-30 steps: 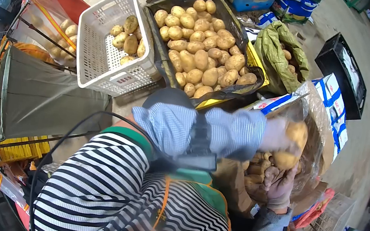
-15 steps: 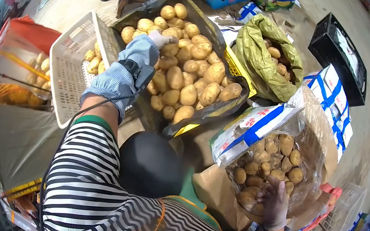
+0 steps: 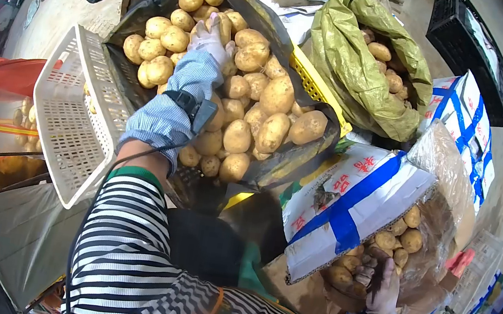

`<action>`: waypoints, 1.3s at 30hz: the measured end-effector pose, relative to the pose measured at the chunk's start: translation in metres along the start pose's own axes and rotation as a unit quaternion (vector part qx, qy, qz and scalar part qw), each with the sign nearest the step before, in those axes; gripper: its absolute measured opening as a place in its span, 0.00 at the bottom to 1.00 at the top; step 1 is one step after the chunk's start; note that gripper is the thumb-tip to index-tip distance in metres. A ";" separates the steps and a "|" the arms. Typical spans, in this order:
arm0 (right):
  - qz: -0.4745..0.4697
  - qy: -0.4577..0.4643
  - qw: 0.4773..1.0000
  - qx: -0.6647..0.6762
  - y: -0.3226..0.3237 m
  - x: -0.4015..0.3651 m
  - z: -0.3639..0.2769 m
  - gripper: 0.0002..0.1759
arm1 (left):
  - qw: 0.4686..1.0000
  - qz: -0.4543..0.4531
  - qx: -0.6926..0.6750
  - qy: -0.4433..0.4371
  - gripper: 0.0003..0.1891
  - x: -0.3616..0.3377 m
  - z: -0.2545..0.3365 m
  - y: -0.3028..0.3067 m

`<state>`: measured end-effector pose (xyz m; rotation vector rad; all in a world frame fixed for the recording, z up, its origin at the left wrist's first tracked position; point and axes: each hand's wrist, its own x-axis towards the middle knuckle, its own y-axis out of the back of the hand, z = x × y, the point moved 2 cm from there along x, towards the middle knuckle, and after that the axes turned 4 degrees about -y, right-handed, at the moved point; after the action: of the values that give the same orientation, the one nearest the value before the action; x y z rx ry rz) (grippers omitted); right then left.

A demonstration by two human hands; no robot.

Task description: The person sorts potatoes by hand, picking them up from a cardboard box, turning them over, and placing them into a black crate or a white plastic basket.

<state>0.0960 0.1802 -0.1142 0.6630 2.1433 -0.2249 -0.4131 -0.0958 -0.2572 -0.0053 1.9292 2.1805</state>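
Observation:
My left hand (image 3: 213,44), in a pale glove, reaches into a yellow crate (image 3: 314,85) lined with dark plastic. Its fingers are closed around a potato (image 3: 223,28) near the far part of the pile. Large clean potatoes (image 3: 238,135) fill this crate. My right hand (image 3: 382,290), gloved with darkened fingertips, is low over smaller potatoes (image 3: 409,240) in a plastic-lined cardboard box (image 3: 347,213). Its fingers are apart and touch the potatoes there; no potato shows in its grasp. The raised box flap hides part of the contents.
A white perforated basket (image 3: 73,130) leans left of the crate. An olive woven sack (image 3: 350,61) of potatoes stands beyond the box. A black crate (image 3: 468,56) sits at the far right. Bags of potatoes (image 3: 25,123) stand at the left, and a cable runs along my left arm.
My view has shifted. My left hand has moved farther into the potato pile and closed on a potato. My right hand has reached lower among the boxed potatoes; the flap now covers more of them.

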 end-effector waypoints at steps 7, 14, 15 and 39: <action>-0.044 0.171 0.954 -0.242 -0.006 -0.007 -0.001 0.21 | 0.993 0.002 0.122 -0.002 0.46 -0.031 0.031 0.038; 0.092 0.179 0.979 -0.010 0.029 -0.051 -0.050 0.26 | 0.983 0.133 -0.092 -0.086 0.51 0.000 0.005 0.013; 0.118 0.185 0.976 -0.002 0.039 -0.054 -0.053 0.26 | 0.966 0.131 -0.152 -0.162 0.46 -0.015 0.025 0.034; 0.372 0.192 0.859 -0.294 0.049 0.140 0.064 0.30 | 0.609 -0.390 -0.677 -0.134 0.17 -0.386 0.179 0.126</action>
<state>0.0978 0.2498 -0.2596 1.1574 1.9702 1.0156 -0.0329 0.0011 -0.0504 -0.5844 -0.2947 2.1149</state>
